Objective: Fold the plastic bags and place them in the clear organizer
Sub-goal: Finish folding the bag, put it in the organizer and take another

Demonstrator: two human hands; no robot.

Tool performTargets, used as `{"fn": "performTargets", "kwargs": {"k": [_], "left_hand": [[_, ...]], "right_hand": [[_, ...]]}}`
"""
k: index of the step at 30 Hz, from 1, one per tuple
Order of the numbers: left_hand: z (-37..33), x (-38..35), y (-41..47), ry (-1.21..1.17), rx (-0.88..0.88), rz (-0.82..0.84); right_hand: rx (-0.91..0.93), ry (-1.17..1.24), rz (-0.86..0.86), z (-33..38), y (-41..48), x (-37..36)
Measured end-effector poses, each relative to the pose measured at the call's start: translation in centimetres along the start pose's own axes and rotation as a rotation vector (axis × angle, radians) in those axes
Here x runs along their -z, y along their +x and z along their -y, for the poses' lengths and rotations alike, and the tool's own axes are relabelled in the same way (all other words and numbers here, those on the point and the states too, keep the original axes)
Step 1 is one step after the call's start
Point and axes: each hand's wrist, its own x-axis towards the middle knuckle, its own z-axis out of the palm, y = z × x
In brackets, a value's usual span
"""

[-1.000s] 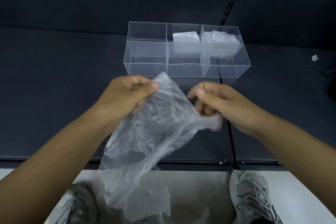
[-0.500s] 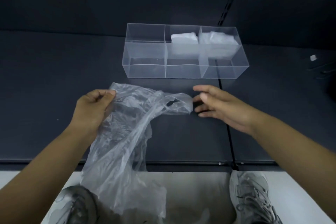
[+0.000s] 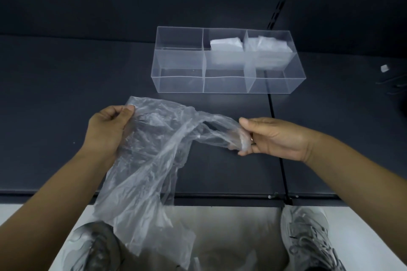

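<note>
Item: plastic bag (image 3: pixel 154 160), clear, crumpled, unfolded. Held in the air over the near edge of the bench (image 3: pixel 66 94), its lower part hanging past that edge toward the floor.

Left hand (image 3: pixel 108 130): fingers closed in a pinch on the bag's upper left corner. Right hand (image 3: pixel 273 136): fingers curled shut around the bunched handle end, drawn out to the right.

Clear organizer (image 3: pixel 229 61): three compartments, standing toward the far edge, well apart from the hands. Left compartment empty; middle holds one folded bag (image 3: pixel 224 44); right holds another folded bag (image 3: pixel 266 45).

Step in hand, as judged: spreading the bag flat ahead of folding. Advice: lift the hanging part onto the bench, keep both ends taut, press out trapped air, fold narrow enough for the left compartment.

Surroundings: small pale object (image 3: pixel 384 68) and dark cables (image 3: pixel 394 83) near the right edge; grey shoes (image 3: pixel 308 242) below. A seam (image 3: pixel 277 138) runs across the bench under the right hand; the film could snag there. Nothing stands between bag and organizer.
</note>
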Motion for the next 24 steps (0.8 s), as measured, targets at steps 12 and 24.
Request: {"fn": "performTargets", "kwargs": {"k": [12, 24], "left_hand": [[0.0, -1.2, 1.2, 0.02, -0.019, -0.004], [0.8, 4.0, -4.6, -0.219, 0.352, 0.253]], "right_hand": [[0.269, -0.048, -0.817, 1.6, -1.4, 4.6], [0.099, -0.302, -0.459, -3.5, -5.8, -4.3]]}}
